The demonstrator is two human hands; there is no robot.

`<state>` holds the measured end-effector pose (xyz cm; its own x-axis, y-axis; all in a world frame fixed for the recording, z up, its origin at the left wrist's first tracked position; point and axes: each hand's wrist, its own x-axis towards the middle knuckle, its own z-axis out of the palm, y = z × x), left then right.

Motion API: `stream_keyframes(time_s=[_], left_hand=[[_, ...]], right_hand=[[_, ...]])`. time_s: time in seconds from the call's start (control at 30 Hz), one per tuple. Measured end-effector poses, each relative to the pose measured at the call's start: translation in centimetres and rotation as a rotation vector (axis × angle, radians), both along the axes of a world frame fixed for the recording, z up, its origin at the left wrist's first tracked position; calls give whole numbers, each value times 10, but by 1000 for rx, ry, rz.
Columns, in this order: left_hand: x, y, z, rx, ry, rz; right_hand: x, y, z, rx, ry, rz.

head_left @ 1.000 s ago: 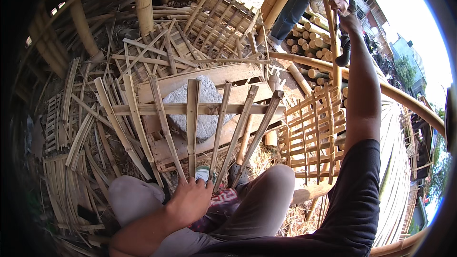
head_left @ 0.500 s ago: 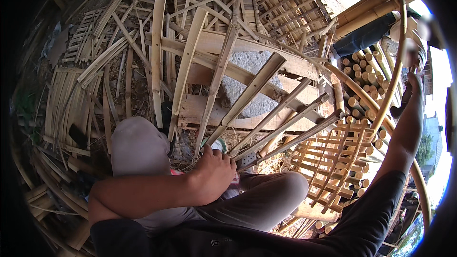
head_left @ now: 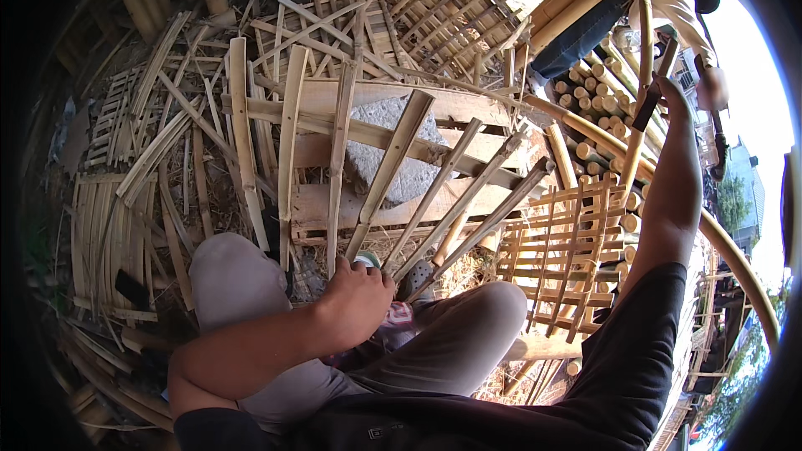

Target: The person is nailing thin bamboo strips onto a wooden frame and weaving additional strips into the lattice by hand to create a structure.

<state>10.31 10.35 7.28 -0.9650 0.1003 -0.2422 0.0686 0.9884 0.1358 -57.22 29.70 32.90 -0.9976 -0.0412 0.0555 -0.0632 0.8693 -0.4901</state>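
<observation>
1. Outdoors on ground littered with bamboo slats (head_left: 159,159) and lattice panels (head_left: 568,259).
2. Left hand (head_left: 355,301) curled shut at near ends of frame slats (head_left: 393,175), grip itself hidden.
3. Right hand (head_left: 668,96) raised, clutching dark tool (head_left: 647,108), tool's shape unclear.

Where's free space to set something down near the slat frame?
Little. Barest patch: the grey stone slab, showing between the fanned bamboo slats and wooden planks. Left of it, loose bamboo strips cover the ground; right, a bamboo lattice panel fills it. Left hand crowds the slat bases.
</observation>
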Motion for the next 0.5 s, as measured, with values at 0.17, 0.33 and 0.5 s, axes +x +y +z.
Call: stream_keyframes(time_s=[0.17,0.33,0.5], left_hand=[[3,1,-1,22,5,-21],[3,2,-3,55,5,-24],[4,0,4,44,-12,-48]], right_hand=[[22,7,-4,-116,-63,68],[35,-4,-4,-191,-96,117],[63,-28,20,-313,143,91]])
